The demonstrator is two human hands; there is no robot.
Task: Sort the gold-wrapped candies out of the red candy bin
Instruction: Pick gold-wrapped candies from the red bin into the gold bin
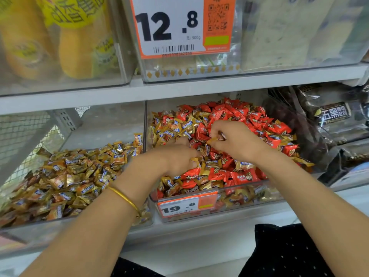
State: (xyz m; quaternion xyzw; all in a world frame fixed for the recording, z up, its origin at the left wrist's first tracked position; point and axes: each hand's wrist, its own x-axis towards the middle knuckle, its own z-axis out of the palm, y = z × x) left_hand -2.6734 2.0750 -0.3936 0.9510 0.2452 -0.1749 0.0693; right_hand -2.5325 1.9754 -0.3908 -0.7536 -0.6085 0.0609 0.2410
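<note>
The clear red candy bin (249, 202) on the lower shelf holds red-wrapped candies (223, 114) mixed with gold-wrapped candies (173, 126). Both hands are inside it. My right hand (233, 140) pinches a gold-wrapped candy (212, 140) between thumb and fingers above the pile. My left hand (177, 154), with a gold bangle on its wrist, is closed low over the candies, and gold wrapper ends (194, 159) stick out of its fist. To the left stands a second clear bin (60, 222) filled with gold-wrapped candies (65, 180).
A clear divider wall (145, 124) separates the two bins. An orange price tag (185, 205) sits on the red bin's front. Dark packets (331, 116) lie to the right. The upper shelf (179, 87) carries clear boxes and a large price card (179, 27).
</note>
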